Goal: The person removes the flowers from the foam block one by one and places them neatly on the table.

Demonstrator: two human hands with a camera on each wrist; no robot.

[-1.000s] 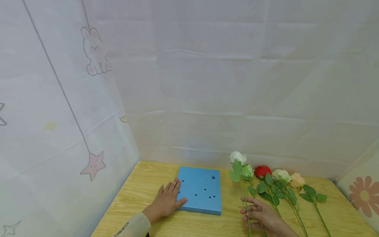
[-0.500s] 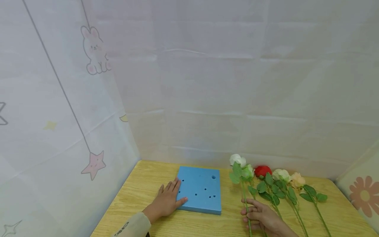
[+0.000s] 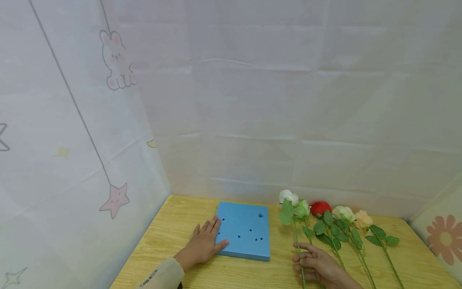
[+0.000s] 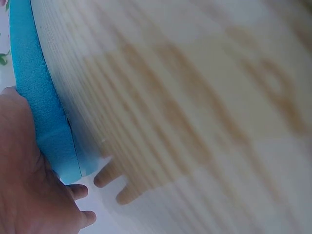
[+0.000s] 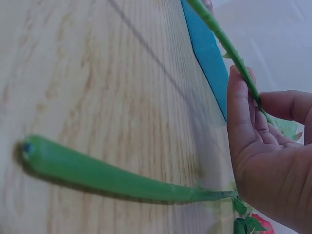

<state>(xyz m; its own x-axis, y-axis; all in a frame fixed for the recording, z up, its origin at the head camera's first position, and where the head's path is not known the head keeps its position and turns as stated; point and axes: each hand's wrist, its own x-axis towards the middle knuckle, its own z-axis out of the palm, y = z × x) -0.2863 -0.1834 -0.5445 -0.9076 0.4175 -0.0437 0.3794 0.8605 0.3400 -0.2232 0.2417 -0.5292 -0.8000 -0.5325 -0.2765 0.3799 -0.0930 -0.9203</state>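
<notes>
My right hand (image 3: 319, 263) pinches the green stem of a white artificial rose (image 3: 288, 196) between thumb and fingers, bloom pointing to the back of the table. In the right wrist view, the thorny stem (image 5: 239, 61) runs between the thumb and fingers above the wood. My left hand (image 3: 203, 244) rests with straight fingers along the left edge of a blue foam block (image 3: 242, 224), thumb at its front left corner. Several small holes and a larger one at the back right dot the block's top. Its side wall (image 4: 41, 97) shows beside the hand in the left wrist view.
Right of the block lie a light green rose (image 3: 302, 209), a red rose (image 3: 321, 208), a cream rose (image 3: 343, 214) and a peach rose (image 3: 363, 219), stems toward me. A backdrop (image 3: 231, 120) borders the wooden table (image 3: 187, 208).
The white rose's bloom has sunk slightly toward the table, while my right hand holds its stem at about the same place. My left hand and the foam block have stayed put.
</notes>
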